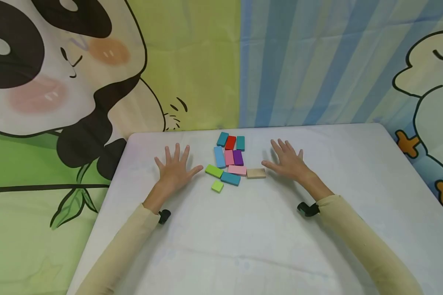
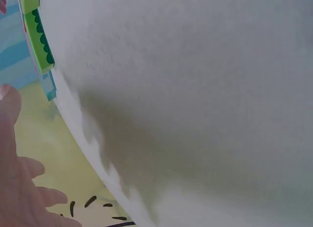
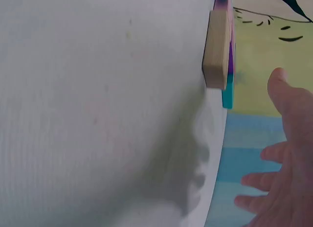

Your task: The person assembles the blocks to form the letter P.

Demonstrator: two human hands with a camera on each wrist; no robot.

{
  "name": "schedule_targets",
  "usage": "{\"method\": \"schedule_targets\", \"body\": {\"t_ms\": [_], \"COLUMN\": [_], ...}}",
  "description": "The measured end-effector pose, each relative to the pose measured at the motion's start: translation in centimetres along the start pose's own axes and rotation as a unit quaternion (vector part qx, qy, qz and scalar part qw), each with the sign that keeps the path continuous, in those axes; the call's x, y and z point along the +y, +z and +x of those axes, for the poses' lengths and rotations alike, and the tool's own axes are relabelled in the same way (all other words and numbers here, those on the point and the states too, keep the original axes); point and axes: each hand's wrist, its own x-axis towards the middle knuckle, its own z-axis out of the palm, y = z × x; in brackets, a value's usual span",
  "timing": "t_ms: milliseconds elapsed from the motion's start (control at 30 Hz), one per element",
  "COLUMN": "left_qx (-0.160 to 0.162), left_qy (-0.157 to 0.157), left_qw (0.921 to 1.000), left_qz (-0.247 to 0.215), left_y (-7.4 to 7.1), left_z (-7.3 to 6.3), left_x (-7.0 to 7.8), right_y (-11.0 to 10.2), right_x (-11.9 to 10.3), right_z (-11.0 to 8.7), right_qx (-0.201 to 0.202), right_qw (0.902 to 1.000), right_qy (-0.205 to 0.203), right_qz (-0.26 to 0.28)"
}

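Note:
Several coloured blocks lie grouped on the white table [image 1: 243,229]. At the back are a red block [image 1: 230,142] and two teal ones; a light blue block [image 1: 219,157], a pink one and a purple block [image 1: 238,157] lie in the middle. Nearer are a green block [image 1: 214,171], a blue block [image 1: 230,178], a small lime block [image 1: 217,186] and a wooden block [image 1: 256,173]. My left hand [image 1: 174,172], fingers spread, hovers left of the group with its thumb near the green block. On the right, my right hand [image 1: 288,162] hovers spread beside the wooden block. Both hold nothing.
Behind the table hangs a printed cloth [image 1: 203,61] with a panda at left and a white cartoon figure at right. A dark wrist camera [image 1: 164,216] sits on the left wrist and another wrist camera [image 1: 308,209] on the right.

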Motion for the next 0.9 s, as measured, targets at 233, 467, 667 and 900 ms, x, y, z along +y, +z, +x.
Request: {"method": "schedule_targets", "body": {"t_ms": [233, 467, 667, 900], "left_qx": [0.039, 0.018, 0.005, 0.046], "left_qy": [0.063, 0.067, 0.068, 0.073], "left_qw": [0.9965, 0.9968, 0.9971, 0.9962], "left_qz": [-0.037, -0.039, -0.034, -0.012], "left_y": [0.2, 0.5, 1.6, 1.6], "left_z": [-0.9, -0.8, 0.1, 0.4], "left_x": [1.7, 3.9, 4.9, 4.6], "right_y": [0.0, 0.7, 2.0, 2.6], "right_x": [-2.1, -5.2, -8.5, -11.1], "right_z": [0.8, 3.1, 5.7, 7.9], "right_qx": [-0.007, -0.033, -0.059, -0.078], "right_qw": [0.9937, 0.9894, 0.9824, 0.9674], "right_qy": [-0.109, -0.140, -0.177, -0.236], "right_qz": [0.027, 0.019, -0.010, -0.048]}}
